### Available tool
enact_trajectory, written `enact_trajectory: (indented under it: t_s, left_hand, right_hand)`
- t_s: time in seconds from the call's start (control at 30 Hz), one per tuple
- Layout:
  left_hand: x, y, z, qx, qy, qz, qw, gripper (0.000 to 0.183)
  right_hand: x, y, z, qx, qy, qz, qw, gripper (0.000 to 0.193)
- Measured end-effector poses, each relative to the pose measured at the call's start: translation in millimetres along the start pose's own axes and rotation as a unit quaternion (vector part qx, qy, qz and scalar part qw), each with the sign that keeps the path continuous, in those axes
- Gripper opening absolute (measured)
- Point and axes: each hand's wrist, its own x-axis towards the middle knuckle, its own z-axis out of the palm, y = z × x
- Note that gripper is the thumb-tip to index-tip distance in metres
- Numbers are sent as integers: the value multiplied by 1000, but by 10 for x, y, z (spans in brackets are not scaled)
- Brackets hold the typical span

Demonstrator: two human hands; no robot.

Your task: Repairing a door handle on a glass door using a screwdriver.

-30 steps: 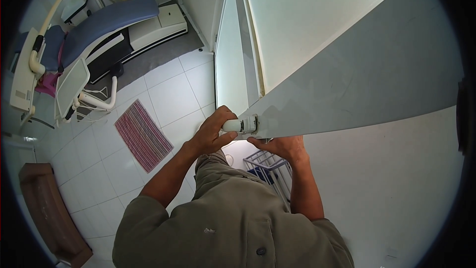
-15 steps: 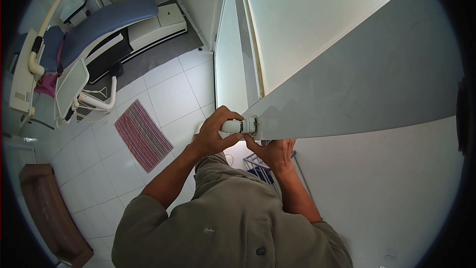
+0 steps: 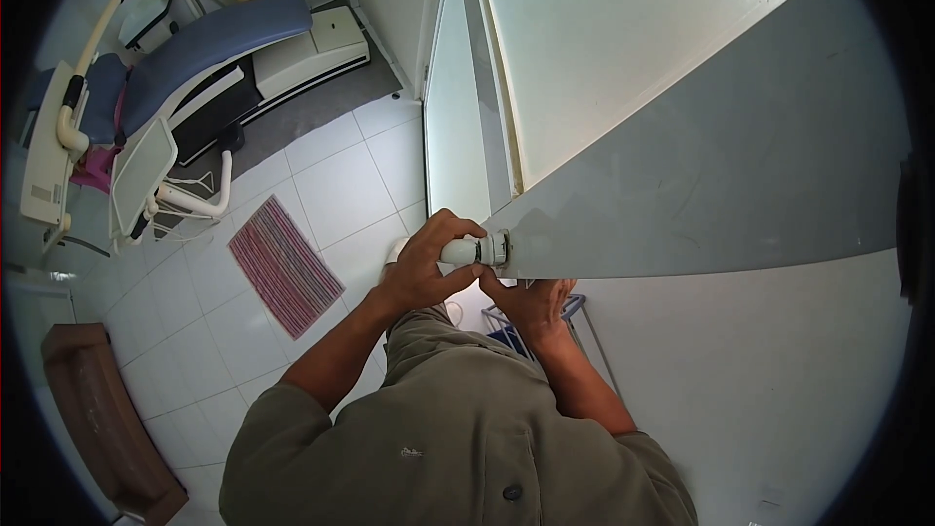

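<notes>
A white, rounded, bulb-like fitting (image 3: 458, 251) juts sideways from the corner of a grey panel (image 3: 682, 175). Dark lines ring the fitting, and a pale collar (image 3: 498, 247) joins it to the panel. My left hand (image 3: 426, 261) is closed round it, index finger on the far side and thumb on the near side. Just below the collar, my right hand (image 3: 534, 310) has its thumb raised against the underside, close to my left thumb. Its other fingers stretch apart from the thumb along the panel's near edge, partly hidden.
At the far left stands a blue reclining treatment chair (image 3: 214, 34) with a tray arm (image 3: 144, 175). A striped mat (image 3: 285, 266) lies on white tiles, and a brown sofa (image 3: 102, 419) is at lower left. Below my right hand is a grey metal rack (image 3: 577, 309). A pale door panel (image 3: 453, 117) stands ahead.
The view has shifted very slightly. My right fingers have drawn a little lower and closer in beneath the panel edge; my left hand keeps its grip on the fitting.
</notes>
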Motion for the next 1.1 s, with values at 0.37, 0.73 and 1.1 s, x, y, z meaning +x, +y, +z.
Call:
enact_trajectory:
  t_s: [0.37,0.73,1.1]
  left_hand:
    - [-115,-101,0,-79,-10,-25,997,31]
    - [-67,-320,-25,35,-39,88,995,37]
    - [-48,-429,142,-166,-12,38,985,34]
  right_hand:
    - [-84,57,100,-54,40,-61,996,62]
    - [-89,75,147,-34,66,-52,996,69]
    - [-152,82,173,-11,68,-12,998,60]
